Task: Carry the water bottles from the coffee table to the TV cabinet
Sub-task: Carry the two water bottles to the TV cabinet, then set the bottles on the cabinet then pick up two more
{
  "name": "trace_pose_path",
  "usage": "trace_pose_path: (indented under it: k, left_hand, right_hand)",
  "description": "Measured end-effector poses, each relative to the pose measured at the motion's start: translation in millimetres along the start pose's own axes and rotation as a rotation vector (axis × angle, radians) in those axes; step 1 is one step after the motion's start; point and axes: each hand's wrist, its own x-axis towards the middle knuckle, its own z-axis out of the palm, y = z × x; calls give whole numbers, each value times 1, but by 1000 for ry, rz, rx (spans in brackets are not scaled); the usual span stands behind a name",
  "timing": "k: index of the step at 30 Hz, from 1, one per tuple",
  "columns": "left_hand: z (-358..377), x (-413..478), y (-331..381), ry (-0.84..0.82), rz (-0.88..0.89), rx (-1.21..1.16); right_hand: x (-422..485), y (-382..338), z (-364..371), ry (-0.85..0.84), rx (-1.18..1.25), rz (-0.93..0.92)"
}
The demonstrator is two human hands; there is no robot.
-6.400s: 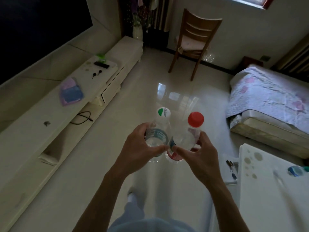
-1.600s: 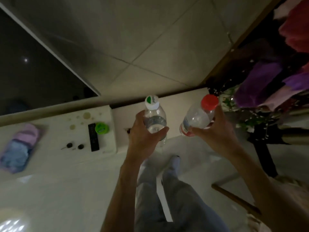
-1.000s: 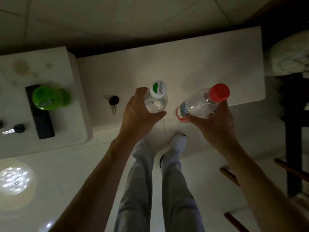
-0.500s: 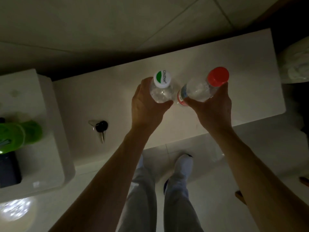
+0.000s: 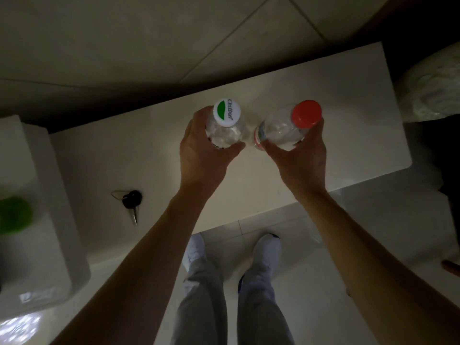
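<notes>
We saw the left hand (image 5: 201, 150) wrapped around a clear plastic water bottle with a white-and-green cap (image 5: 225, 128), and the right hand (image 5: 301, 158) wrapped around a clear plastic water bottle with a red cap (image 5: 281, 130). Both bottles were over the low white TV cabinet top (image 5: 149, 150), just beside each other. The left one was about upright and the right one leaned right. We couldn't tell if their bases touched the surface. A black-headed key on a wire ring (image 5: 132, 200) lay on the cabinet, well left of the hands. A blurred green object (image 5: 13, 217) sat on the raised white block (image 5: 49, 257) at far left.
</notes>
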Motion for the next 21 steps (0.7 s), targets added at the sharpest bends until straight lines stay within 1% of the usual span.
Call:
trace_pose_path:
  k: [2, 4, 8, 11, 14, 17, 19, 21]
  left_hand:
    - [-3, 5, 4, -48, -36, 13]
    - [-9, 8, 8, -102, -69, 75]
    - [-37, -1, 20, -151, -188, 265]
    - [-70, -12, 37, -124, -246, 326]
    - [-106, -23, 69, -111, -261, 294]
    - [-141, -40, 115, -180, -182, 271]
    - [-168, -52, 149, -281, -55, 337]
    - [-194, -61, 182, -407, 61, 448]
  right_hand:
    - [2, 0, -4, -73, 8, 33]
    - [3, 0, -13, -176, -10, 67]
    - [1, -15, -50, -363, -254, 180]
    - [-1, -47, -86, -411, -314, 245]
    - [-3, -96, -121, -425, -346, 173]
    - [-8, -151, -157, -427, -376, 76]
    - [-15, -189, -181, -422, -406, 3]
    - [-25, -225, -204, -480, -462, -82]
